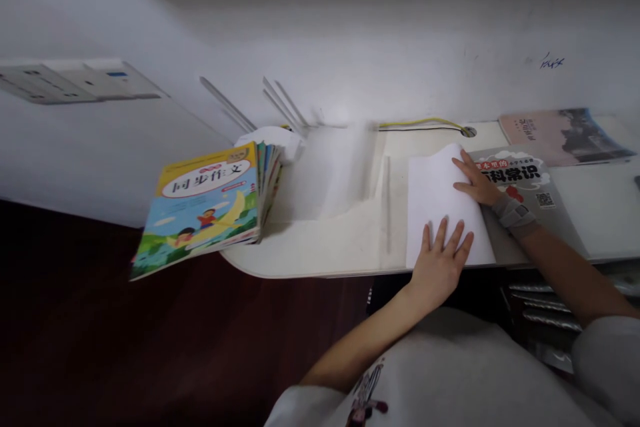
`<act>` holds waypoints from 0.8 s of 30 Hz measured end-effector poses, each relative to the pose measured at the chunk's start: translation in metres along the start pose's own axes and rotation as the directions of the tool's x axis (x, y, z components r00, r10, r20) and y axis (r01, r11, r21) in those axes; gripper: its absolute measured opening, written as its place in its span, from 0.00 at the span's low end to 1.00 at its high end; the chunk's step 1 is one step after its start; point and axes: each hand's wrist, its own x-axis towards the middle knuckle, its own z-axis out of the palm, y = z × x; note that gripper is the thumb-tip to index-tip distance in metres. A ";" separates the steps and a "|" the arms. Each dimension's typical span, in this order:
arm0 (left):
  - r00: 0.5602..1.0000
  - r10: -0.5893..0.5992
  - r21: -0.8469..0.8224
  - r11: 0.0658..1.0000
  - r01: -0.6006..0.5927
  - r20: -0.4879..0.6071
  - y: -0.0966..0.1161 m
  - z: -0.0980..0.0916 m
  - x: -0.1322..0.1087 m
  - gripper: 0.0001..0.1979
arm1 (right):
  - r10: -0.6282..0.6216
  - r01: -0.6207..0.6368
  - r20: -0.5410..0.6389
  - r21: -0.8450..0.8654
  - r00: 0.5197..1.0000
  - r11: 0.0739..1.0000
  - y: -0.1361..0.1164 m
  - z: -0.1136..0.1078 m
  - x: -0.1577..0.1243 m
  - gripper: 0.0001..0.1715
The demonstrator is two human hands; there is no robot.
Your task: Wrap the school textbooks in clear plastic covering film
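Note:
A white sheet of paper (433,197) lies on the white desk near its front edge, with its upper part looking folded or curled. My left hand (440,268) rests flat on the lower part of the sheet, fingers spread. Higher up, my right hand (479,179) has its fingers spread over the sheet's right edge. Under my right wrist and partly beneath the paper is a grey book (530,180) with a red and white title. Neither hand is closed around anything.
A stack of books (205,203) with a colourful top cover juts past the desk's left end. Beside it is a blurred translucent sheet (320,177). A pink book (563,137) lies at the back right. A yellow cable (425,121) runs along the wall to a desk hole.

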 end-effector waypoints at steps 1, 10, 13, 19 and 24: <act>1.000 0.012 -0.015 1.000 -0.012 -0.003 0.001 -0.002 0.002 0.30 | 0.004 -0.004 -0.004 -0.003 1.000 1.000 0.000 0.001 0.000 0.39; 0.980 -0.185 -0.130 0.973 0.193 0.071 0.016 -0.006 0.092 0.34 | 0.250 -0.205 -0.240 0.198 0.938 0.959 0.003 -0.007 0.003 0.35; 0.973 -0.210 -0.129 0.967 0.221 0.096 0.015 -0.001 0.112 0.28 | 0.276 -0.217 -0.247 0.242 0.929 0.946 0.005 -0.010 0.004 0.34; 0.952 -0.244 -0.124 0.955 0.269 0.182 0.003 -0.001 0.105 0.30 | 0.160 -0.113 -0.164 0.261 0.973 0.959 0.001 -0.005 0.004 0.29; 0.943 -0.200 -0.178 0.951 0.252 0.267 -0.004 -0.007 0.101 0.33 | 0.160 -0.102 -0.189 0.286 0.969 0.953 -0.001 -0.005 0.004 0.27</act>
